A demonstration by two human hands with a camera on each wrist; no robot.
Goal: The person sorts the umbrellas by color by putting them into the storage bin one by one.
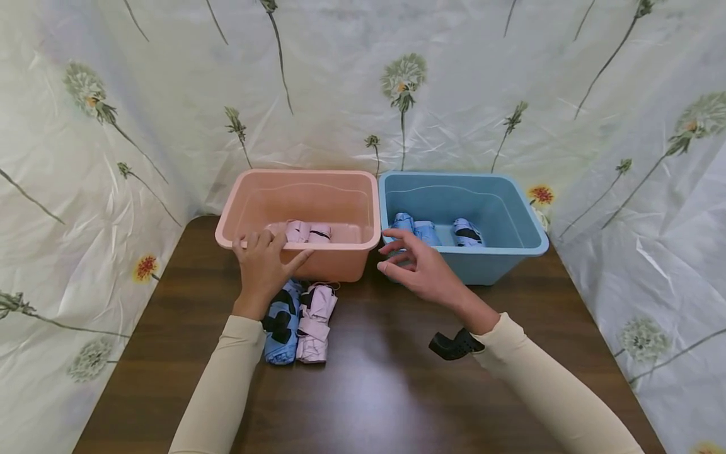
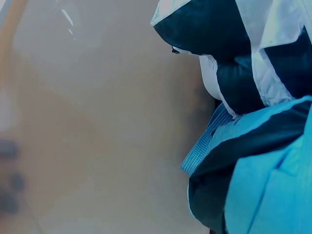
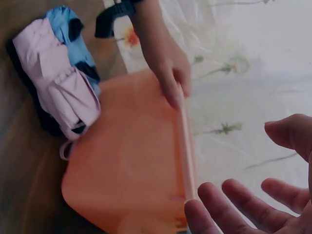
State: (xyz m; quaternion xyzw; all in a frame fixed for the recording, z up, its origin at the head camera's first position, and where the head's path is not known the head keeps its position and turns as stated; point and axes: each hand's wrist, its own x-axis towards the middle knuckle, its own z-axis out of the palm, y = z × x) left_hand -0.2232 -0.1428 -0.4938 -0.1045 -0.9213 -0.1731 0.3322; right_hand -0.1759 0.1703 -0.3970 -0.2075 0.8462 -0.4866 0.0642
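My left hand (image 1: 262,271) grips the front rim of a peach plastic bin (image 1: 334,261), fingers over the edge and thumb outside. Two pink rolled cloth bundles (image 1: 309,232) lie inside that bin. A blue bin (image 1: 482,268) stands beside it, holding several blue rolled bundles (image 1: 467,232). My right hand (image 1: 418,268) hovers near the two bins' adjoining front corners, fingers loosely spread and holding nothing; whether a fingertip touches a rim I cannot tell. Below my left hand, a blue-and-black bundle (image 1: 282,334) and a pink-and-black bundle (image 1: 316,325) lie side by side on the table.
The dark wooden table (image 1: 386,391) carries both bins near its back edge. Floral curtain sheeting (image 1: 334,88) hangs behind and on both sides. Black straps with camera mounts (image 1: 454,345) sit at the wrists.
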